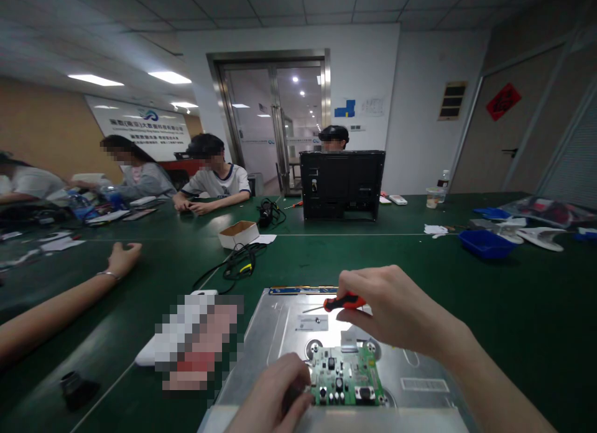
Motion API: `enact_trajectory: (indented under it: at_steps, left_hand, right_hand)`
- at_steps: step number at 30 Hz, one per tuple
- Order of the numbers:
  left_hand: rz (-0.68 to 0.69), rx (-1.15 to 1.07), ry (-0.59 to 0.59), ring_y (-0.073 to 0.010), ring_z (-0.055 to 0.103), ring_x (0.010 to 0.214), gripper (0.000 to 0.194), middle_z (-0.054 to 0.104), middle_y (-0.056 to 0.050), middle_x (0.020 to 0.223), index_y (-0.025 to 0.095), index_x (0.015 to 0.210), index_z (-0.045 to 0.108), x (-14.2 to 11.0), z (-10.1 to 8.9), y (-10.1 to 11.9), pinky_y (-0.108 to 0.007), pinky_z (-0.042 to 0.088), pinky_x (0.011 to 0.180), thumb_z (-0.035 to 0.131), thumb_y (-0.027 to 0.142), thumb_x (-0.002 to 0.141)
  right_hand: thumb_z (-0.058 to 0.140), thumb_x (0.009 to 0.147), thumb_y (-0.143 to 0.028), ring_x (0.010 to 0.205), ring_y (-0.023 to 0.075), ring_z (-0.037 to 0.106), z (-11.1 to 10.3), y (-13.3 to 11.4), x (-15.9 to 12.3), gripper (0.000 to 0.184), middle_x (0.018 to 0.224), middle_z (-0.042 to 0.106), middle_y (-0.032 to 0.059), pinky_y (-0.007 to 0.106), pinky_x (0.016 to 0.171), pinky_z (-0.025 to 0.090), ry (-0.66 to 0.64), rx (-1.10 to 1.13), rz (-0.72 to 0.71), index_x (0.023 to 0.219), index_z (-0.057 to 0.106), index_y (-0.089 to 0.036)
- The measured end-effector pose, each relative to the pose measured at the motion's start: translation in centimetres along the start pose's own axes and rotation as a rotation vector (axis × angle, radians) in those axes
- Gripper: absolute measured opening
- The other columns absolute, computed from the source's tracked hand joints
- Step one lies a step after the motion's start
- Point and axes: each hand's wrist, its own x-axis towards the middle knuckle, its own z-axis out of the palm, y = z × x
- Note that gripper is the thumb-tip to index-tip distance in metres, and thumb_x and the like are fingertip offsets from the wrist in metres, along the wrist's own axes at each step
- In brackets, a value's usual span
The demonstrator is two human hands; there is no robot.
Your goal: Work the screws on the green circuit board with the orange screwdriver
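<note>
My right hand (380, 299) grips a screwdriver (345, 302) by its red and black handle. The thin shaft points left, above a flat silver metal panel (289, 339). A green circuit board (347, 374) lies on the near part of this panel, with a pale flat cable (348, 341) at its far edge. At the board's left edge is my left hand (280, 389), its fingers curled closed. What sits between those fingers is hidden. A white label (312, 322) is on the panel below the screwdriver's shaft.
Another person's arm (69, 296) reaches in from the left. Beyond the panel are black cables (242, 262), a small open box (239, 234) and an upright black monitor (342, 187). A blue tray (487, 243) stands to the right. Several people sit around the green table (522, 308).
</note>
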Motion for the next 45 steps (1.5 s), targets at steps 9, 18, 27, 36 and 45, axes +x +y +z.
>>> enact_trajectory:
  at_steps: [9,18,27,36,45]
  left_hand:
    - [0.076,0.104,0.145,-0.022,0.059,0.088,0.017,0.065,-0.006,0.094,0.021,0.094,0.057,2.0,-2.2,-1.3,-0.032,0.046,0.078,0.041,0.024,0.09]
    - [0.021,0.364,-0.021,-0.0227,0.06,0.091,0.018,0.066,-0.007,0.099,0.019,0.094,0.059,7.8,-4.5,-1.6,-0.032,0.044,0.079,0.046,0.013,0.083]
    - [0.038,0.409,-0.138,-0.021,0.06,0.085,0.014,0.067,-0.006,0.092,0.018,0.085,0.063,10.9,-3.2,-1.8,-0.026,0.042,0.074,0.053,0.011,0.077]
    - [0.009,0.428,-0.124,-0.0195,0.059,0.075,0.009,0.064,-0.004,0.082,0.018,0.077,0.058,11.5,-3.1,-2.8,-0.024,0.037,0.063,0.05,0.015,0.082]
    - [0.199,0.604,-0.093,-0.0221,0.06,0.081,0.017,0.065,-0.007,0.091,0.019,0.083,0.063,11.9,-2.4,2.7,-0.028,0.04,0.067,0.051,0.006,0.079]
  right_hand:
    - [0.043,0.094,-0.037,0.068,0.0179,0.061,5.6,9.8,-6.0,0.028,0.079,0.066,0.0017,0.03,0.061,0.043,0.104,0.321,0.407,0.116,0.05,-0.021]
    - [0.039,0.091,-0.042,0.075,0.0227,0.062,9.6,13.6,-9.2,0.034,0.087,0.068,0.0063,0.034,0.068,0.043,0.116,0.338,0.617,0.109,0.058,-0.02]
    - [0.042,0.091,-0.039,0.089,0.0238,0.063,9.7,12.0,-8.9,0.036,0.1,0.068,0.0084,0.035,0.077,0.043,0.071,0.318,0.593,0.118,0.057,-0.022]
    - [0.042,0.092,-0.037,0.087,0.0235,0.063,9.3,10.8,-8.3,0.034,0.096,0.069,0.0081,0.036,0.076,0.044,0.103,0.324,0.578,0.118,0.056,-0.02]
    - [0.044,0.093,-0.038,0.088,0.0238,0.063,9.2,10.1,-8.3,0.034,0.098,0.069,0.0085,0.037,0.077,0.045,0.143,0.357,0.543,0.119,0.054,-0.02]
